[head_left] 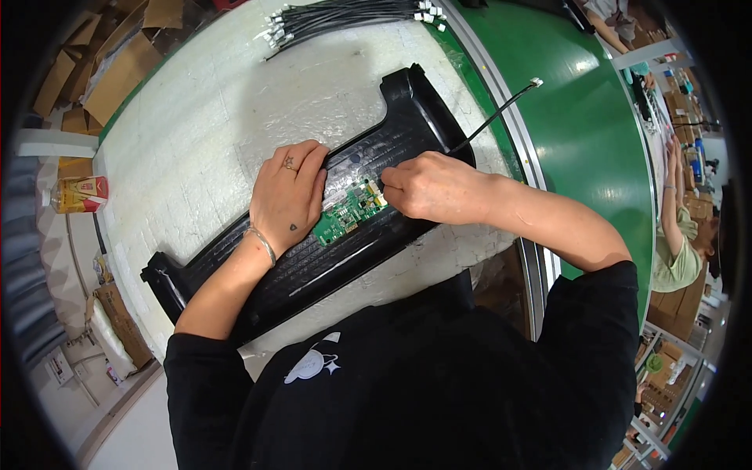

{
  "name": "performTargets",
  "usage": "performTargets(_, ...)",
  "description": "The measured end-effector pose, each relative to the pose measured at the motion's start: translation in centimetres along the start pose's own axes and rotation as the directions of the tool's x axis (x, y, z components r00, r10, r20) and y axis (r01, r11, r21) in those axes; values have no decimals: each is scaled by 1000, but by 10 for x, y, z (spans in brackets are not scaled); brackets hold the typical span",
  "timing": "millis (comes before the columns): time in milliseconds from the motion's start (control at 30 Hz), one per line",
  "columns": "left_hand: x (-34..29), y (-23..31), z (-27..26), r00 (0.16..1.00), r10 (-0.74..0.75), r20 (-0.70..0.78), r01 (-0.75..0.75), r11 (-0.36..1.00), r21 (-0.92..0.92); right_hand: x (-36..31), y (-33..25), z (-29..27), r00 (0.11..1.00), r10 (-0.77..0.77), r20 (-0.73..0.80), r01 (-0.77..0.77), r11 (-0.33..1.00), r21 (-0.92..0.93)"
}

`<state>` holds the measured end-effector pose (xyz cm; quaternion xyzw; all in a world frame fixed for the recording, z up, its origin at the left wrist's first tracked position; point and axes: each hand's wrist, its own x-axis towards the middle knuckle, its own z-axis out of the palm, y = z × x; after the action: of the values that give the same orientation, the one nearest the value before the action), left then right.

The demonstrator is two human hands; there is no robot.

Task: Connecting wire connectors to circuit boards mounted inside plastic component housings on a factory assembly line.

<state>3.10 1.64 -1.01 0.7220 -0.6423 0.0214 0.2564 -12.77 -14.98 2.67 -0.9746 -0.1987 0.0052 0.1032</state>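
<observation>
A long black plastic housing (270,301) lies slantwise on the padded white work surface. Within it sits a green circuit board (335,225) with a pale connector row at its right end. My left hand (288,188) is closed at the board's left end, fingers bent together and pressed against it; the fingertips are partly hidden. At the right end, my right hand (439,188) pinches the end of a black cable by the connectors. The cable's plug is hidden under the fingers. Its free part (497,113) rises beyond that hand and ends in a white plug.
A bundle of black cables (345,22) with white plugs lies at the far side. To the right runs a green conveyor belt (591,157) with a metal rail (523,145). Cardboard boxes (129,74) and a bottle (78,194) stand left. Another person (680,251) is at far right.
</observation>
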Motion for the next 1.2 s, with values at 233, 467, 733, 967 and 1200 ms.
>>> performTargets(233,-14,-3,-2,999,33,2,-33,998,-45,4,-50,-11,984,155,-89,-127,958,258)
performTargets(467,87,163,-128,820,564,99,-115,331,-937,-33,-70,36,714,-50,-699,4,998,-68)
performTargets(733,103,223,-148,666,688,-289,-536,172,-826,-156,-45,-40,404,479,-779,-744,667,24)
performTargets(967,86,248,-76,412,744,-526,-907,277,-318,-311,-8,7,-127,540,-832,-978,-207,15)
performTargets(1200,105,116,37,937,349,-3,-273,727,-630,-312,32,-8,-189,414,-890,-899,-437,-13)
